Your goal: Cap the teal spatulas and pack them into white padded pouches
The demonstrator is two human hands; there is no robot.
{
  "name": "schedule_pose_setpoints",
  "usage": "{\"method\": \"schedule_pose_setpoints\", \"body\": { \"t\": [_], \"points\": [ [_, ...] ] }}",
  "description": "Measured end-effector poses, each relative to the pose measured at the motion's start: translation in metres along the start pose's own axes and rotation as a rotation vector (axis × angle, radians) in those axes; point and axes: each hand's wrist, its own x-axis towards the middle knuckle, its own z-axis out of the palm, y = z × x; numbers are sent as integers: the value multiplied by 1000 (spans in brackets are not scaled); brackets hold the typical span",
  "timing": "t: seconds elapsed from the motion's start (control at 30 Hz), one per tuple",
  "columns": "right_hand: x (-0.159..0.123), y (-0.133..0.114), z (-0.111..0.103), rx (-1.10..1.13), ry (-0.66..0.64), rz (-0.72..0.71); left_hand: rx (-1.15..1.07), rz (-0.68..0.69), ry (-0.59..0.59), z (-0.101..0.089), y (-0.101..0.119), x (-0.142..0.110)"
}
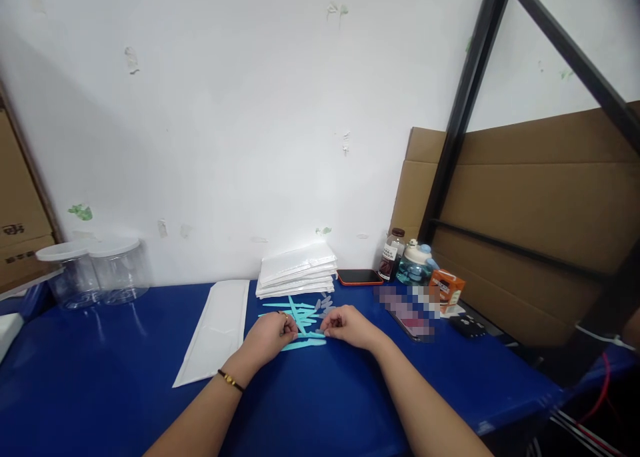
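Note:
Low over the blue table, my left hand pinches one end of a slim turquoise stick shaped like an eyebrow razor. The fingers of my right hand are closed at its other end; whether they also hold a small cap cannot be made out. Just in front lies another turquoise stick, level with the table. Behind my fingers is a loose, crossed pile of similar turquoise sticks. Several small greyish see-through pieces, like caps, lie right of the pile, partly hidden by my right hand.
A stack of white padded envelopes stands at the wall, with a single envelope to the left. Clear jars are at far left. Rightward are a phone, a bottle, an orange box and a black frame.

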Motion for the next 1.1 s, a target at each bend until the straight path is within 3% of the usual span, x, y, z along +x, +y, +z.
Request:
{"method": "schedule_pose_setpoints", "body": {
  "t": [0.23, 0.47, 0.67, 0.73, 0.8, 0.87, 1.1],
  "points": [
    [-2, 6, -6, -2, -25, 24, 1, -23, -2, -3, 0, -2],
    [0, -5, 5, 59, -36, 0, -58, -22, -23, 1, 4, -2],
    [-1, -7, 1, 26, -107, -37, -72, 36, -51, 1, 1, -2],
    [-3, -3, -8, -32, -28, -48, -2, 82, 52, -3, -2, -2],
    [-5, 2, -18, -122, 144, -37, 97, 121, 144, -7, -6, -2],
    [-7, 6, -25, -210, 271, -17, 203, 137, 165, -9, -10, -1],
    [2, 1, -10, -331, 184, -67, 361, 138, 184, -6, -8, 0]
  ]
}}
